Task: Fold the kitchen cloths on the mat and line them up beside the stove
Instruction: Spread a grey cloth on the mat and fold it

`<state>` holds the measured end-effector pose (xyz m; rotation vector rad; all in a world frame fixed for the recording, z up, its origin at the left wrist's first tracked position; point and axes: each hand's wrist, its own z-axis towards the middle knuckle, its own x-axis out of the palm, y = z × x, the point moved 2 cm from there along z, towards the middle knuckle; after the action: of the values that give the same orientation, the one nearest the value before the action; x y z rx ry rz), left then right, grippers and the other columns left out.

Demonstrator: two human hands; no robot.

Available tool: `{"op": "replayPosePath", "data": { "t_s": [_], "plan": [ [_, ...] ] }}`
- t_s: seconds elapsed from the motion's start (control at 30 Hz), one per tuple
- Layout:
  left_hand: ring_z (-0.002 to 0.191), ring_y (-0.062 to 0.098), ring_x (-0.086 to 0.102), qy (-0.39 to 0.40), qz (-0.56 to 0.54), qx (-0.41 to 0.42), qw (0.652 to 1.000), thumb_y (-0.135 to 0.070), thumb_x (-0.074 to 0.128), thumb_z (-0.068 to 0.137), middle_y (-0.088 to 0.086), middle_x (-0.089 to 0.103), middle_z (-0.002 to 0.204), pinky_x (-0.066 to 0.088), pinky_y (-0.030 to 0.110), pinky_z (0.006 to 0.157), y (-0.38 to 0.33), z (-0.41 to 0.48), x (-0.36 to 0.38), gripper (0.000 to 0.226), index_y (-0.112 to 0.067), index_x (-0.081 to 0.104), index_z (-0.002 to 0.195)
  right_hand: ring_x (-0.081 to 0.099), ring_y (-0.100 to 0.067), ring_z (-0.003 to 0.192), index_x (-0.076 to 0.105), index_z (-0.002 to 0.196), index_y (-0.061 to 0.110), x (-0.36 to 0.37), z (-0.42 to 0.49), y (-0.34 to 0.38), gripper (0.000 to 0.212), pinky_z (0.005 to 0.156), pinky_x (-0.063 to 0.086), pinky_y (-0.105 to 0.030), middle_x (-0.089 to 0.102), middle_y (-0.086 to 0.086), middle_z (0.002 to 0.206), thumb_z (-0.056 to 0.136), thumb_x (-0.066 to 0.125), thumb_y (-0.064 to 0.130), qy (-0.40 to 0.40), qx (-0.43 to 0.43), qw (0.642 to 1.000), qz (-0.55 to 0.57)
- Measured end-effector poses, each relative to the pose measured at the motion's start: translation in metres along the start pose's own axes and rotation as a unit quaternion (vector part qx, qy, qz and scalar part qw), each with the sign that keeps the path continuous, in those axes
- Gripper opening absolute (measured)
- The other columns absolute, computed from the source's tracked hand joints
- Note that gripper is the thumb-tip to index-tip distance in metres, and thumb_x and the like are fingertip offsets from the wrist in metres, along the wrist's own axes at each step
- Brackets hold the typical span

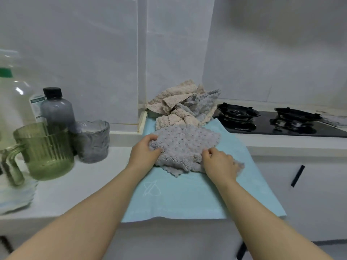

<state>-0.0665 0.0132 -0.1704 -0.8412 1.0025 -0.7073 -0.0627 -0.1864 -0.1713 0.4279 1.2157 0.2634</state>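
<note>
A fluffy grey cloth (187, 143) lies rumpled on the light blue mat (187, 196) on the counter. My left hand (145, 149) pinches the cloth's left edge between thumb and fingers. My right hand (219, 163) grips the cloth's near right part, with a bit of cloth poking out past the fingers. Behind it, at the mat's far end against the wall, sits a jumbled heap of beige and grey cloths (185, 106). The black two-burner stove (277, 119) lies just right of the heap.
To the left on the white counter stand a green ribbed mug (47, 151), a grey glass tumbler (93, 140), a grey bottle with a black cap (56, 107) and a large clear bottle (13, 102). Stacked plates (15, 196) sit at the left edge. Cabinet doors with black handles (297, 175) are below the stove.
</note>
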Motion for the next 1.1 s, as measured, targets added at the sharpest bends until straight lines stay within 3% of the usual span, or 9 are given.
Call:
{"op": "replayPosePath", "data": {
  "t_s": [0.1, 0.37, 0.5, 0.63, 0.73, 0.83, 0.9, 0.97, 1.1],
  "plan": [
    [0.091, 0.017, 0.051, 0.006, -0.020, -0.003, 1.000, -0.013, 0.066, 0.081, 0.001, 0.057, 0.105, 0.038, 0.024, 0.077, -0.002, 0.001, 0.000, 0.041, -0.020, 0.055, 0.120, 0.042, -0.031, 0.117, 0.056, 0.121, 0.022, -0.007, 0.006, -0.014, 0.032, 0.090, 0.037, -0.040, 0.054, -0.008, 0.123, 0.096, 0.037, 0.028, 0.039, -0.017, 0.999, -0.034],
    [0.095, 0.015, 0.054, 0.023, -0.016, 0.010, 1.000, -0.012, 0.067, 0.078, -0.004, 0.056, 0.113, 0.044, 0.028, 0.085, 0.002, 0.006, 0.004, 0.057, -0.025, 0.046, 0.130, 0.052, -0.029, 0.103, 0.057, 0.118, 0.022, -0.007, 0.007, -0.026, 0.028, 0.073, 0.043, -0.034, 0.053, -0.008, 0.111, 0.099, 0.038, 0.028, 0.020, -0.072, 0.993, -0.092],
    [0.110, 0.016, 0.054, 0.011, -0.038, -0.005, 0.999, -0.007, 0.065, 0.077, -0.002, 0.057, 0.124, 0.045, 0.031, 0.093, 0.005, 0.007, 0.004, 0.055, -0.024, 0.050, 0.126, 0.052, -0.029, 0.086, 0.054, 0.104, 0.010, -0.011, 0.010, -0.024, 0.021, 0.067, 0.040, -0.032, 0.052, -0.011, 0.103, 0.097, 0.036, 0.018, 0.048, -0.086, 0.987, -0.129],
    [0.121, 0.015, 0.047, 0.037, -0.162, -0.075, 0.983, 0.005, 0.064, 0.078, 0.003, 0.053, 0.125, 0.041, 0.029, 0.096, 0.005, 0.007, -0.003, 0.047, -0.020, 0.056, 0.117, 0.045, -0.026, 0.075, 0.034, 0.065, 0.014, -0.025, 0.010, -0.023, 0.025, 0.059, 0.034, -0.030, 0.048, -0.008, 0.082, 0.087, 0.044, 0.011, 0.055, -0.060, 0.990, -0.111],
    [0.129, 0.023, 0.043, 0.085, -0.122, -0.105, 0.983, 0.004, 0.066, 0.079, 0.014, 0.048, 0.135, 0.037, 0.027, 0.092, 0.002, 0.008, -0.011, 0.049, -0.016, 0.056, 0.122, 0.044, -0.025, 0.067, 0.037, 0.062, 0.012, -0.041, 0.008, -0.027, 0.024, 0.051, 0.030, -0.030, 0.047, -0.007, 0.069, 0.080, 0.054, 0.010, 0.078, -0.057, 0.989, -0.108],
    [0.100, 0.019, 0.057, 0.137, -0.025, -0.111, 0.984, -0.001, 0.069, 0.079, 0.009, 0.058, 0.115, 0.042, 0.022, 0.071, -0.004, 0.004, -0.019, 0.047, -0.012, 0.056, 0.123, 0.038, -0.019, 0.058, 0.044, 0.067, 0.008, -0.064, -0.001, -0.024, 0.026, 0.049, 0.030, -0.027, 0.045, -0.007, 0.065, 0.085, 0.060, 0.018, 0.191, -0.092, 0.962, -0.172],
    [0.056, 0.010, 0.047, 0.180, 0.042, -0.111, 0.977, -0.005, 0.070, 0.080, 0.001, 0.053, 0.082, 0.038, 0.015, 0.043, -0.009, -0.001, -0.026, 0.040, -0.012, 0.059, 0.118, 0.037, -0.016, 0.051, 0.049, 0.073, 0.008, -0.077, -0.010, -0.021, 0.020, 0.043, 0.030, -0.020, 0.047, -0.007, 0.066, 0.086, 0.058, 0.020, 0.271, -0.100, 0.939, -0.187],
    [0.038, 0.009, 0.037, 0.220, 0.098, -0.121, 0.963, -0.011, 0.070, 0.081, 0.003, 0.047, 0.070, 0.029, 0.013, 0.032, -0.016, -0.005, -0.036, 0.030, -0.016, 0.062, 0.109, 0.039, -0.015, 0.047, 0.052, 0.074, 0.010, -0.085, -0.015, -0.018, 0.017, 0.040, 0.029, -0.019, 0.050, -0.006, 0.064, 0.082, 0.060, 0.022, 0.330, -0.078, 0.926, -0.168],
    [0.080, 0.020, 0.064, 0.259, 0.161, -0.112, 0.946, -0.041, 0.065, 0.084, 0.003, 0.064, 0.093, 0.049, 0.026, 0.067, -0.021, -0.005, -0.045, 0.033, -0.018, 0.061, 0.108, 0.050, -0.016, 0.058, 0.054, 0.078, 0.013, -0.078, 0.003, -0.026, 0.020, 0.051, 0.039, -0.022, 0.057, -0.002, 0.072, 0.084, 0.058, 0.032, 0.228, -0.046, 0.971, -0.053]
  ]
}}
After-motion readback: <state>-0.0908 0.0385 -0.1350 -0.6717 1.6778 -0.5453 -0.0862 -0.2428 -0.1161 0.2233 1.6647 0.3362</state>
